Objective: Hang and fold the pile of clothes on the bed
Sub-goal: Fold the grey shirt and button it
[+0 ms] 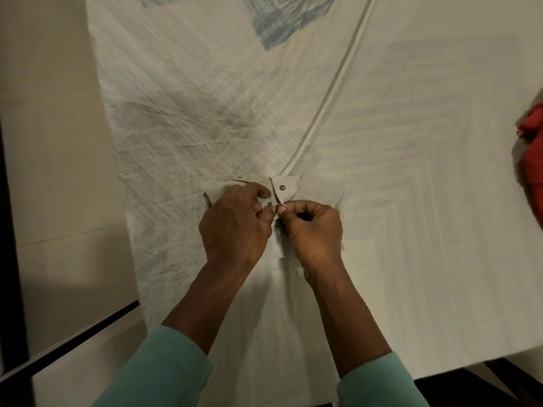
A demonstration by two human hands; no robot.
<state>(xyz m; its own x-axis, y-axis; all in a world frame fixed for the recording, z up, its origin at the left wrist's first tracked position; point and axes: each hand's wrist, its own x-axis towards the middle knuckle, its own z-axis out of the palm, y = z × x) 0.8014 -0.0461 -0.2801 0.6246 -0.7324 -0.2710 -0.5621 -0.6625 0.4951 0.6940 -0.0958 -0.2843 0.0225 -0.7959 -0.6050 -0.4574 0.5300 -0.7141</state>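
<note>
Buttoning, I think: left grip [235, 221] pinches the shirt [317, 189] beside its button [269, 203], right grip [313, 227] pinches the opposite edge; next, the button must pass through.

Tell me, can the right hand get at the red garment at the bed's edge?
Probably yes, once freed: only bare sheet lies between the right hand and the red garment, but it now pinches the beige garment at its flap.
</note>
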